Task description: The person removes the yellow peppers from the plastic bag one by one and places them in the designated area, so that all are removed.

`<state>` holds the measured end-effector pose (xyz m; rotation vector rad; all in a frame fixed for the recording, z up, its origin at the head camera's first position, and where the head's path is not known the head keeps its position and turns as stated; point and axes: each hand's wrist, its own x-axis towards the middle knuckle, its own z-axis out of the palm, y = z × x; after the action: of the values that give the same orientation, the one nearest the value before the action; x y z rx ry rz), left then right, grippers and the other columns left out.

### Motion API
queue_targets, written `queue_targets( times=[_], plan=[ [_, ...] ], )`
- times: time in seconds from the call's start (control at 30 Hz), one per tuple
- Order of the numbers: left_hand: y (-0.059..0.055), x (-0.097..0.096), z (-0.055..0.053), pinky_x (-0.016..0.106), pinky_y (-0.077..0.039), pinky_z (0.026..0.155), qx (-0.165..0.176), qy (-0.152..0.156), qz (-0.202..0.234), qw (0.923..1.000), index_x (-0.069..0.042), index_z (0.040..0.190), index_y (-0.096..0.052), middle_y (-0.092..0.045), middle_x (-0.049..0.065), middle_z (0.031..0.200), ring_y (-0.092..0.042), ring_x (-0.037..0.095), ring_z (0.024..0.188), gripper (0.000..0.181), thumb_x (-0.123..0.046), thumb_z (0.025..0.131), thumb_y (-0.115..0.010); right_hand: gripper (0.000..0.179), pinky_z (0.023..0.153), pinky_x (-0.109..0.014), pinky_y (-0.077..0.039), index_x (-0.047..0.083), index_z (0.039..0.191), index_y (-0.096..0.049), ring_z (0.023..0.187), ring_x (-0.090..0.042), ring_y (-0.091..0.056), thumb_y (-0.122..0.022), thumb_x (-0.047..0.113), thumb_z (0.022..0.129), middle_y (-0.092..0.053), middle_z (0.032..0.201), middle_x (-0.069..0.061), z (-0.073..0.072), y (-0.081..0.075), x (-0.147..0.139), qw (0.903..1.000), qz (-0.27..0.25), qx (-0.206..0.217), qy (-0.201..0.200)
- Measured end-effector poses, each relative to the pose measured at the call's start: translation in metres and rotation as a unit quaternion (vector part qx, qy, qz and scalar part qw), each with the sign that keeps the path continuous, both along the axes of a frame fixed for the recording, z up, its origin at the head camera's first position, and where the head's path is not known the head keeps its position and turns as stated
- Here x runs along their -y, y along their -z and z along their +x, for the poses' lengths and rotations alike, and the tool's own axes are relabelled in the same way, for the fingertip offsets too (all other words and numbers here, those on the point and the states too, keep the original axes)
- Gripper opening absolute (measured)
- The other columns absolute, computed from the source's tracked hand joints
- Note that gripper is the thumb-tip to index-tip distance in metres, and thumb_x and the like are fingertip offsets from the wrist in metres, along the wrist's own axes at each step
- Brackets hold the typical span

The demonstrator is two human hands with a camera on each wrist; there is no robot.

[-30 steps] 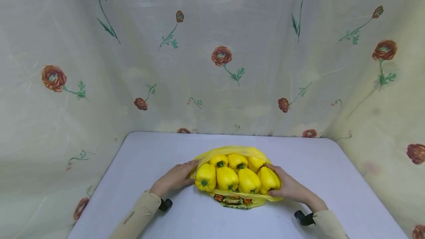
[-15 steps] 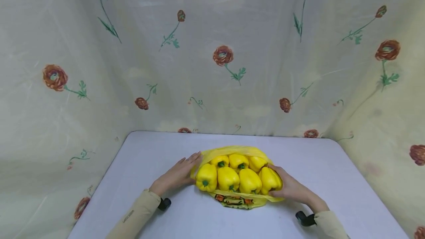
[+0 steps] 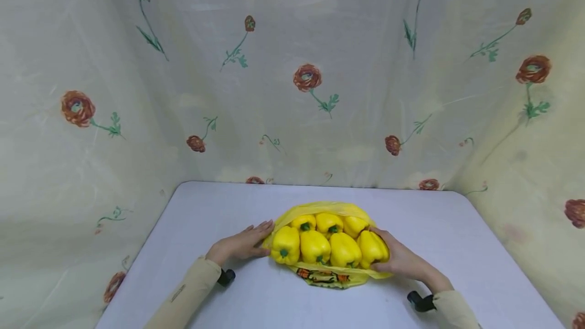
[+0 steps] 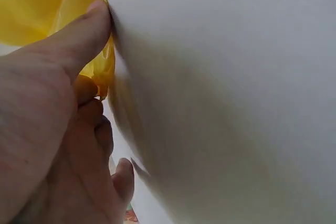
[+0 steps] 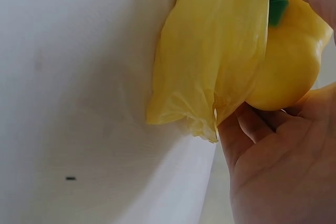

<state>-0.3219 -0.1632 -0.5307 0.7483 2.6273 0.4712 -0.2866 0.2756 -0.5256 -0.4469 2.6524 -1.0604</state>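
Observation:
A yellow plastic bag (image 3: 320, 208) lies on the table with its mouth toward me. Inside sit two rows of several yellow bell peppers (image 3: 315, 247), green stems facing forward. My left hand (image 3: 242, 245) is at the bag's left side; in the left wrist view its thumb (image 4: 92, 32) and index finger pinch the thin yellow plastic, the other fingers loosely bent. My right hand (image 3: 399, 257) grips the rightmost bell pepper (image 3: 372, 248), thumb at the front and fingers round its far side. In the right wrist view a loose bag flap (image 5: 210, 61) hangs beside that pepper (image 5: 289, 56).
The white table (image 3: 219, 207) ends at a rounded back edge. Flower-printed curtains (image 3: 347, 65) close in the back and both sides. A black camera mount (image 3: 420, 301) is strapped to my right wrist, another (image 3: 226, 277) to my left.
The left fingers lifted off the bag's left side half a second ago and have come back down against it. My right hand, the bag and the peppers have hardly moved.

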Motion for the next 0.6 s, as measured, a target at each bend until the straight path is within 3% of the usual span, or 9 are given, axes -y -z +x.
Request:
queue_targets(
  times=[0.23,0.47,0.6],
  plan=[
    [-0.0039,-0.0012,0.0027,0.048,-0.007,0.123,-0.030,0.040,0.002,0.9987,-0.015,0.156,-0.006,-0.002,0.000,0.164,-0.004,0.019,0.151,0.083,-0.038,0.095,-0.057,0.103,0.108,-0.067,-0.030,0.007,0.151,-0.022,0.132,-0.038,-0.040,-0.083,0.031,0.072,-0.032,0.150,-0.023,-0.0001,0.0029,0.0010,0.9998,-0.007,0.013,0.011],
    [-0.0103,-0.0088,-0.0056,0.046,-0.007,0.123,0.060,0.029,-0.018,0.9976,-0.015,0.156,-0.018,-0.010,0.001,0.164,-0.009,0.018,0.151,0.076,-0.035,0.095,-0.059,0.103,0.108,-0.066,-0.031,0.007,0.151,-0.023,0.132,-0.039,-0.039,-0.083,0.032,0.072,-0.033,0.150,-0.022,0.0007,0.0044,0.0013,0.9996,-0.010,0.019,0.020],
    [-0.0067,-0.0081,-0.0045,0.048,-0.006,0.123,0.042,0.029,-0.021,0.9985,-0.014,0.156,-0.016,-0.008,0.001,0.164,-0.007,0.019,0.151,0.075,-0.036,0.096,-0.056,0.102,0.107,-0.065,-0.033,0.007,0.151,-0.023,0.131,-0.039,-0.040,-0.082,0.034,0.072,-0.033,0.149,-0.023,0.0021,0.0034,0.0007,0.9999,-0.006,0.004,0.012]
  ],
)
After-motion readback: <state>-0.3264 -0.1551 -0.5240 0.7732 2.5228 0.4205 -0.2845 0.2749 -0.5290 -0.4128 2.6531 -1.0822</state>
